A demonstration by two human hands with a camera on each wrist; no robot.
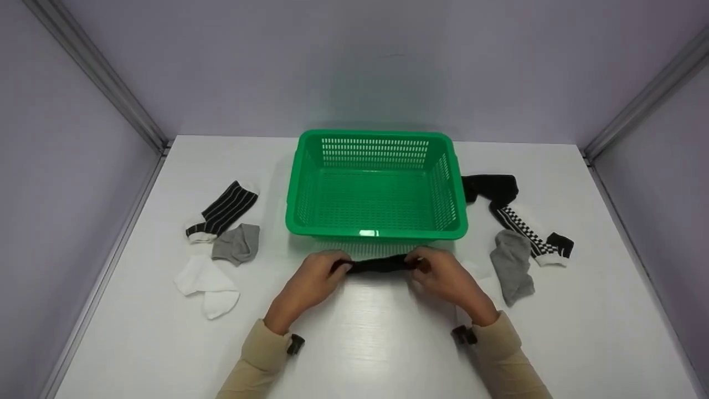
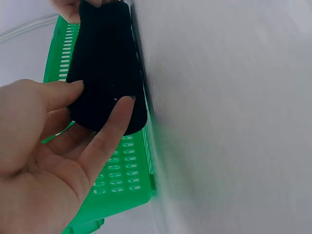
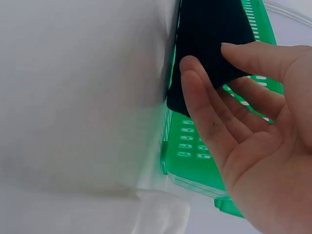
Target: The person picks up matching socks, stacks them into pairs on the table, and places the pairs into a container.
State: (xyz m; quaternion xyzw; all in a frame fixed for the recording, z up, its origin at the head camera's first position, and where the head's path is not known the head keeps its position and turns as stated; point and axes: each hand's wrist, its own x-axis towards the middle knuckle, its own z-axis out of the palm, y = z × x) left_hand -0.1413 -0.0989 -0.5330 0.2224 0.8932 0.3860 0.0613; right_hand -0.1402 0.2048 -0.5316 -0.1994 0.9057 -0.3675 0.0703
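A black sock [image 1: 382, 265] is stretched sideways between my two hands, just in front of the green basket [image 1: 327, 229]. My left hand [image 1: 317, 278] pinches one end of it between thumb and fingers. At the other end, my right hand [image 1: 447, 278] pinches it likewise. In the left wrist view the black sock [image 2: 105, 63] looks like a flat, wide band. The right wrist view shows its opposite end [image 3: 212, 39] between thumb and fingertips. Some of the fingers are hidden behind the fabric.
Left of the basket lie a black striped sock [image 1: 230, 205], a grey sock [image 1: 238, 244] and a white sock [image 1: 205, 282]. On the right are a black sock [image 1: 493, 187], a checkered sock [image 1: 526, 230], a grey sock [image 1: 512, 266] and a partly covered white sock [image 1: 477, 270]. Walls enclose the table.
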